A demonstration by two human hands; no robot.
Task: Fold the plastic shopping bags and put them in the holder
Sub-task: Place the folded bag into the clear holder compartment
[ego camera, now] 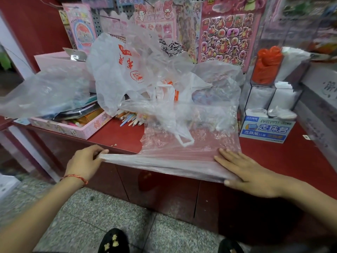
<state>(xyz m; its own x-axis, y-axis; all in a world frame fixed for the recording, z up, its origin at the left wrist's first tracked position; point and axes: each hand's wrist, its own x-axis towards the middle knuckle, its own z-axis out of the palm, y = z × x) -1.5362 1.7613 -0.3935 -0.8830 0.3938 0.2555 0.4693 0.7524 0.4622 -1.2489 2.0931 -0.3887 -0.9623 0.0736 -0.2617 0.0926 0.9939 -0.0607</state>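
Note:
A clear plastic bag [182, 154] lies flattened on the red counter [284, 157], its near edge stretched along the counter's front. My left hand [85, 163] pinches the bag's left corner beyond the counter edge. My right hand [249, 172] lies flat with straight fingers pressing the bag's right end down. Behind it sits a heap of loose bags, among them a white bag with red print [118, 73]. At the back right stands a clear acrylic holder [264, 99]; its top compartment contains a folded orange-red bag [267, 64].
A pink open box [73, 125] of stationery sits left on the counter, part covered by another clear bag [45, 94]. Pencils [127, 117] lie under the heap. A blue and white pen box [266, 130] stands before the holder. Sticker sheets [226, 33] hang behind.

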